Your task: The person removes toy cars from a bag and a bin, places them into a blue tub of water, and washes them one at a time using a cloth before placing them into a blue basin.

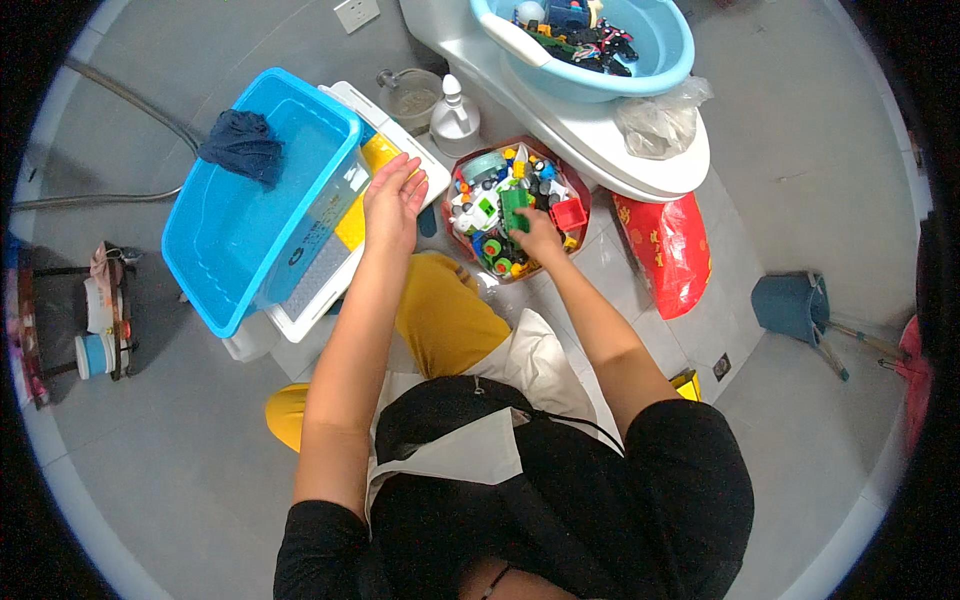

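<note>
My right hand [538, 234] reaches into a tub [583, 176] heaped with plastic toys, its fingers on a green toy block [515, 208]. A red toy piece [568, 214], white toy vehicles [478, 215] and several wheels surround the block. With palm turned up and fingers apart, my left hand [394, 196] is held beside the right wall of a blue plastic bin [259, 225]. Nothing lies in that hand. The bin holds water, and a dark blue cloth [244, 146] hangs over its far left rim.
A white-and-yellow step stool [420, 161] is partly under the bin. Behind the tub stands a white pump bottle [455, 120]. On the toilet lid [675, 176] sit a light blue basin [600, 86] with toys and a clear plastic bag [660, 124]. A red bag [671, 255] lies right.
</note>
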